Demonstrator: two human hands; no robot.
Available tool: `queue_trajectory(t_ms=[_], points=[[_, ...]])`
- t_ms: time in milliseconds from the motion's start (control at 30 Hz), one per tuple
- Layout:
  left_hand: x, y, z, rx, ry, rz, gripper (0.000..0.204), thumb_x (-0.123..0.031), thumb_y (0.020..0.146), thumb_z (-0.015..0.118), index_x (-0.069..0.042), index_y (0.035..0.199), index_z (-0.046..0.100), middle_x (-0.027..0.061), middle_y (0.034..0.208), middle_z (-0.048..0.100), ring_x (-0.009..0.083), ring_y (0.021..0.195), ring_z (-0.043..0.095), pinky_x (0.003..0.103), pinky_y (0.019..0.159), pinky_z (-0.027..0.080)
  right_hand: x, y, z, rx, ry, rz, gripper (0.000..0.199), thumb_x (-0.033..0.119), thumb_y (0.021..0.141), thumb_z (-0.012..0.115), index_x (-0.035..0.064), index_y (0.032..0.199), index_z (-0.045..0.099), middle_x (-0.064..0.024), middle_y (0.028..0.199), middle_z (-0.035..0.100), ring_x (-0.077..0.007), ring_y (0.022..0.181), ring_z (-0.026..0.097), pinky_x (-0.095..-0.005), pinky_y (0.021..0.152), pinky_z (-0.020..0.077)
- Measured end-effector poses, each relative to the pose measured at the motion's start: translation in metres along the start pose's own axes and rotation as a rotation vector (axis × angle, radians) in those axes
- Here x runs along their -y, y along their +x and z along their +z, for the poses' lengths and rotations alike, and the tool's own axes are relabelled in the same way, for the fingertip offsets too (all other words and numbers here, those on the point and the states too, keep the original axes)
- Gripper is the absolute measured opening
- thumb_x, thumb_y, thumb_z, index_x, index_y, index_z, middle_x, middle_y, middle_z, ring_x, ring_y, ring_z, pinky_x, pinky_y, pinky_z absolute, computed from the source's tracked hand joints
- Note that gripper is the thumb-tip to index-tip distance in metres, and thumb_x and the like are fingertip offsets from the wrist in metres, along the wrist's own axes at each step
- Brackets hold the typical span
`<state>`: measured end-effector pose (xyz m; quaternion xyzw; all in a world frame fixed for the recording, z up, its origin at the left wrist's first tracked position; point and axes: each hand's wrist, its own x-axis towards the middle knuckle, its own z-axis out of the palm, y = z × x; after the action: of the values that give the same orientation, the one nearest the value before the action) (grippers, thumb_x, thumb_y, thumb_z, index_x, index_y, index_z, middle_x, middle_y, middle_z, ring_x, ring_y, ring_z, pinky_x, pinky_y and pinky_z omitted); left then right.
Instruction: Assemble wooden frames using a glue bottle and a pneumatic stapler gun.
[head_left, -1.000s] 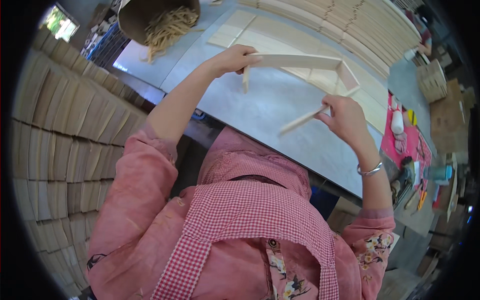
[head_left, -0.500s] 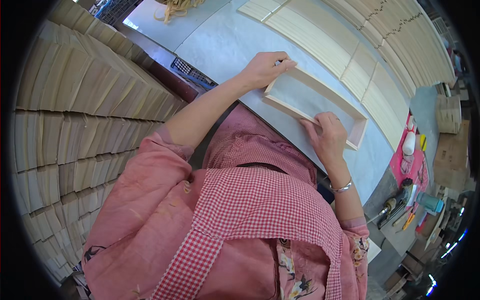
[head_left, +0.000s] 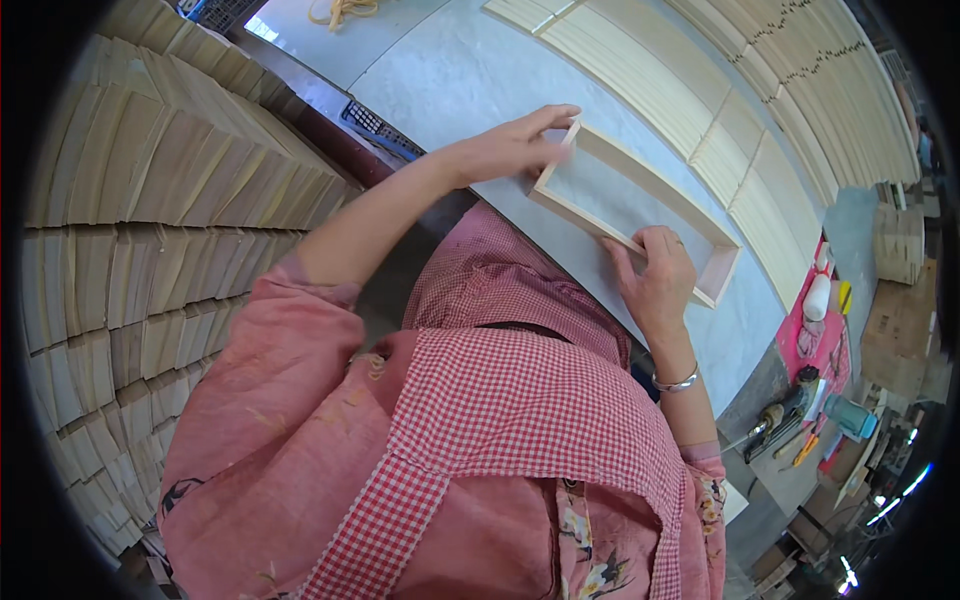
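Head view: a shallow wooden frame is seen lying flat on the grey desk right of centre in the upper frame. Its left end is pressed by the left hand, fingers spread flat. Its near long rail is gripped by the right hand. Stacked boards are seen at left.

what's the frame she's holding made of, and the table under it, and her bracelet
Frame: pale bare wood, likely unfinished; matte, same tone as the stacked slats.
Table: grey, smooth, faintly mottled; perhaps metal or laminate, unclear.
Bracelet: silvery and shiny, probably metal.
Both the left hand and right hand rest on the frame.
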<state>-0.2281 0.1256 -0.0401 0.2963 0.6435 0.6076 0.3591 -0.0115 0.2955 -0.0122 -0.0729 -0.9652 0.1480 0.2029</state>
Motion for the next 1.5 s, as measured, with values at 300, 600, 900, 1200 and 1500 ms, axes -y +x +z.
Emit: queue_trajectory(t_ms=[300, 600, 900, 1200, 1500], points=[[-0.006, -0.007, -0.018, 0.254, 0.322, 0.116, 0.102, -0.005, 0.073, 0.084, -0.004, 0.157, 0.027, 0.0185, 0.124, 0.058, 0.0241, 0.094, 0.061, 0.033, 0.08, 0.057, 0.037, 0.032, 0.01, -0.013, 0.131, 0.044, 0.032, 0.028, 0.079, 0.08, 0.0086, 0.085, 0.055, -0.0052, 0.079, 0.055, -0.0238, 0.069, 0.052, -0.0338, 0.068, 0.0436], [-0.002, -0.002, -0.014, 0.266, 0.231, 0.126, 0.098, 0.012, 0.065, 0.072, -0.002, 0.152, 0.03, 0.0161, 0.115, 0.058, 0.0215, 0.081, 0.058, 0.031, 0.069, 0.053, 0.066, 0.057, 0.046, -0.135, 0.1, -0.014, 0.038, 0.02, 0.071, 0.084, 0.012, 0.073, 0.046, -0.0037, 0.069, 0.048, -0.0236, 0.061, 0.047, -0.0355, 0.053, 0.0409], [0.006, -0.005, -0.021, 0.291, 0.301, 0.273, 0.098, -0.007, 0.068, 0.079, 0.003, 0.151, 0.026, 0.0258, 0.14, 0.05, 0.0395, 0.111, 0.058, 0.039, 0.096, 0.05, 0.066, 0.208, 0.046, 0.057, 0.377, -0.226, 0.027, 0.013, 0.082, 0.076, 0.0027, 0.105, 0.067, -0.0102, 0.1, 0.062, -0.0284, 0.086, 0.06, -0.0352, 0.076, 0.0509], [0.02, -0.003, -0.012, 0.306, 0.241, 0.206, 0.111, -0.007, 0.069, 0.077, 0.001, 0.159, 0.012, 0.0271, 0.161, 0.026, 0.0457, 0.128, 0.048, 0.041, 0.108, 0.043, 0.052, 0.396, 0.218, -0.048, 0.026, -0.238, 0.018, 0.012, 0.083, 0.071, 0.0012, 0.097, 0.073, -0.0124, 0.099, 0.064, -0.0327, 0.089, 0.061, -0.0399, 0.081, 0.0529], [0.011, 0.001, -0.016, 0.351, 0.216, 0.147, 0.108, -0.006, 0.068, 0.079, 0.002, 0.157, 0.018, 0.027, 0.156, 0.035, 0.0434, 0.128, 0.049, 0.043, 0.11, 0.042, 0.052, 0.355, 0.113, -0.234, 0.526, -0.067, 0.011, 0.01, 0.082, 0.07, -0.0001, 0.082, 0.069, -0.0077, 0.081, 0.066, -0.0247, 0.074, 0.059, -0.0336, 0.074, 0.0501]])
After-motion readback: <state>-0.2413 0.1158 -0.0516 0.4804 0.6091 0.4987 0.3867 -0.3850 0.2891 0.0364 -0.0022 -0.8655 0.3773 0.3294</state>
